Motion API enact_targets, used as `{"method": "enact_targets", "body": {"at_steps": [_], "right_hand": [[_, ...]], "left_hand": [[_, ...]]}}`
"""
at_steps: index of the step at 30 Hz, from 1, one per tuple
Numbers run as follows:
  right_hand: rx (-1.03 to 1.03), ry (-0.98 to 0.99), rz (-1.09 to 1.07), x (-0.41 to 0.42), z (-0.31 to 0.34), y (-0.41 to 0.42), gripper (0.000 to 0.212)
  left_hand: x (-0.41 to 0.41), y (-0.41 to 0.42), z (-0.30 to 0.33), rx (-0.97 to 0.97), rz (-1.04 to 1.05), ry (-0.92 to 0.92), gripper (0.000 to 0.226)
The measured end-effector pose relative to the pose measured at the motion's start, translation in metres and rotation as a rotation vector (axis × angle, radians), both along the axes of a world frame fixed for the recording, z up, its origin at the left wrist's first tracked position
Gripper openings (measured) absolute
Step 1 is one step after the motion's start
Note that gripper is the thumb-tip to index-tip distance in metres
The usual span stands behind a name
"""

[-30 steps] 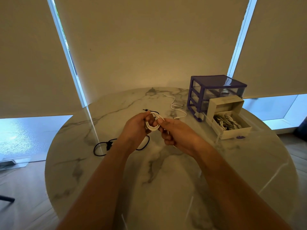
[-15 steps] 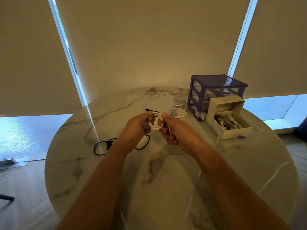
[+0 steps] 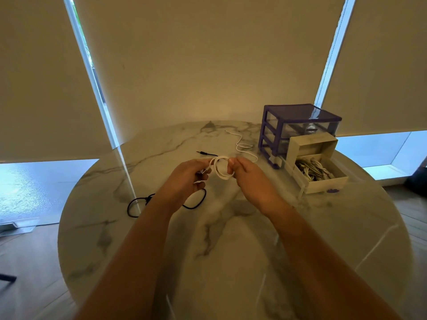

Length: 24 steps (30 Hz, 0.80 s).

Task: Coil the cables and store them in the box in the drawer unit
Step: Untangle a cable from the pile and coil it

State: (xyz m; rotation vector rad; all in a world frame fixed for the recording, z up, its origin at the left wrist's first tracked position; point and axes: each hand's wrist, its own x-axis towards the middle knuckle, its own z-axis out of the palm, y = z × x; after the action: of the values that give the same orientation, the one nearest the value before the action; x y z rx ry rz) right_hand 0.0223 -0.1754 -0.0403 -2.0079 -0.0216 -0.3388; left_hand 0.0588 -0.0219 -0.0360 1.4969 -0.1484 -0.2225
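A white cable (image 3: 221,168) wound into a small coil is held above the middle of the round marble table (image 3: 231,250). My left hand (image 3: 184,179) pinches its left side and my right hand (image 3: 248,179) grips its right side. At the right stands a purple drawer unit (image 3: 298,125) with its lowest drawer pulled out. In that drawer sits an open white box (image 3: 323,181) holding several coiled white cables (image 3: 312,169). A loose white cable (image 3: 245,147) lies beyond my hands, and a black cable (image 3: 138,204) lies under my left wrist.
The table's far edge meets a wall with drawn beige blinds (image 3: 208,54). Wooden floor (image 3: 30,262) shows to the left and right of the table. The black cable's jack plug (image 3: 203,153) lies just past my left hand.
My hands have drawn slightly apart, so the white coil shows as an open ring between them. The rest of the table is unchanged.
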Motion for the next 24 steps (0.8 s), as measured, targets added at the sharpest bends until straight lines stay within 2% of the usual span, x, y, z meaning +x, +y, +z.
{"method": "enact_targets", "body": {"at_steps": [4,6,10,14,18,24], "right_hand": [[-0.308,-0.002,-0.134,0.005,-0.008,0.001,0.032],[-0.310,0.009,-0.149,0.006,-0.008,0.002,0.032],[0.006,0.064,-0.044,0.005,-0.003,0.002,0.031],[0.322,0.173,0.126,0.001,0.002,0.001,0.032],[0.428,0.189,0.238,0.001,0.001,0.002,0.033],[0.485,0.156,0.283,-0.002,0.003,0.002,0.033]], "left_hand": [[0.001,0.007,0.002,-0.101,-0.065,0.087,0.016],[0.000,0.007,0.002,-0.115,-0.098,0.128,0.019],[-0.002,0.001,0.000,0.018,-0.082,0.042,0.024],[-0.005,-0.005,-0.002,-0.001,-0.102,-0.004,0.019],[-0.004,-0.005,-0.002,-0.100,-0.119,-0.023,0.018],[0.000,-0.006,-0.004,-0.161,-0.034,-0.108,0.019]]}}
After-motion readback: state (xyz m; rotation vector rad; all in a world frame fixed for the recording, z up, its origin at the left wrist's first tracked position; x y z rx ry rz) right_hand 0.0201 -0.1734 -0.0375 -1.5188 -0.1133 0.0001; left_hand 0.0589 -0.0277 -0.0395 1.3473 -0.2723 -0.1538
